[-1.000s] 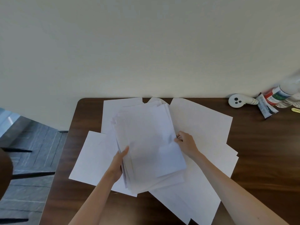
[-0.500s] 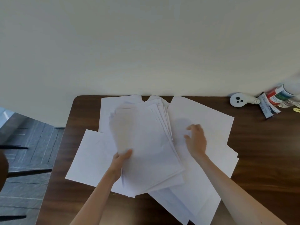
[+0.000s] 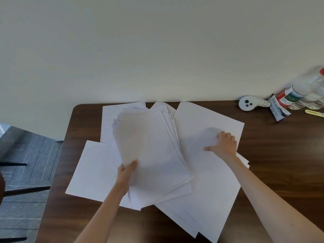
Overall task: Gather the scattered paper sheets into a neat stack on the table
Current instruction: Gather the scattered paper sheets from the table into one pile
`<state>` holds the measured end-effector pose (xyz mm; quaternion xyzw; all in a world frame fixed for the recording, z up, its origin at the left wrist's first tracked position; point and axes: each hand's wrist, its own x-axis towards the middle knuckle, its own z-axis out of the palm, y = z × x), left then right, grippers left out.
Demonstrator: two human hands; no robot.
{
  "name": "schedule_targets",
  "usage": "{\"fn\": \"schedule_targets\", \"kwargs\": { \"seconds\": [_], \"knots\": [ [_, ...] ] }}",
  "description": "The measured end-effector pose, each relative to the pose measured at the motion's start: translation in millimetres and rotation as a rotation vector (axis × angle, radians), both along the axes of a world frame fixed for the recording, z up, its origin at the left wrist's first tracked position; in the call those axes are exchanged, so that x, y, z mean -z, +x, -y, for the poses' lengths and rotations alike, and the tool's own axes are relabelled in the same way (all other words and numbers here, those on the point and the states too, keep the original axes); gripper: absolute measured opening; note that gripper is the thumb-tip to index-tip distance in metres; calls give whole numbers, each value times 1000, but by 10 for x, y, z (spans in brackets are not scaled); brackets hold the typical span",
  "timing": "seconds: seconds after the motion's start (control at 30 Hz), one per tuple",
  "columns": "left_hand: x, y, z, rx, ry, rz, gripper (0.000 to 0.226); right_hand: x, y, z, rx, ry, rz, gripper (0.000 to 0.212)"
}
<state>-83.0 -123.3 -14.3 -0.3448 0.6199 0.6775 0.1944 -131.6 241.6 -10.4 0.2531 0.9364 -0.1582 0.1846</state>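
A fanned stack of white paper sheets (image 3: 154, 151) is lifted slightly over the dark wooden table (image 3: 280, 155). My left hand (image 3: 127, 171) grips the stack at its near left edge, thumb on top. A large loose sheet (image 3: 201, 118) lies to the right of the stack, and my right hand (image 3: 223, 146) presses on it near its right edge, fingers bent and thumb stretched left. Another sheet (image 3: 93, 169) lies flat at the left, one (image 3: 112, 116) at the back left, and more sheets (image 3: 184, 220) spread under the stack toward me.
At the back right of the table stand a white round device (image 3: 247, 103), a dark sachet (image 3: 278, 111), plastic bottles (image 3: 301, 92) and a yellow item (image 3: 313, 113). The table's left edge drops to a grey floor (image 3: 26, 155). A wall rises right behind the table.
My right hand left the stack and moved right onto the large loose sheet. My left hand keeps its grip, and the stack has fanned out and tilted a little.
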Motion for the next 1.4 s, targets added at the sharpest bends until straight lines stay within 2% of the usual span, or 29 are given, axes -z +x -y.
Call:
{"fn": "schedule_targets", "kwargs": {
  "seconds": [0.1,0.23,0.43,0.53,0.57,0.67,0.8,0.87,1.0,1.13,1.3,1.4],
  "knots": [
    [9,4,-11,1,-26,-2,30,9,-21,36,-83,109,31,99],
    [39,21,-17,-8,-47,-4,29,8,-69,18,-68,95,61,98],
    [69,35,-31,-18,-72,-15,29,18,-11,-83,19,-175,29,68],
    [69,44,-49,-23,-104,-8,32,24,72,-281,52,-232,65,68],
    [59,52,-59,-28,-113,-5,32,23,98,-351,59,-262,83,63],
    [21,79,-115,-57,-128,-10,26,8,166,-520,79,-394,73,30],
    [-78,140,-224,-103,-144,-30,19,-10,248,-632,132,-617,47,18],
    [-139,198,-279,-115,-147,-50,22,-14,276,-679,146,-681,54,19],
    [-286,329,-383,-156,-141,-105,25,21,315,-745,123,-659,42,27],
    [-419,487,-495,-259,-152,-118,10,3,419,-801,98,-597,-22,22],
    [-633,762,-643,-373,-159,-138,7,-78,594,-840,140,-592,-148,7],
    [-788,891,-738,-431,-155,-169,14,-143,671,-850,289,-652,-247,23]
  ]
}}
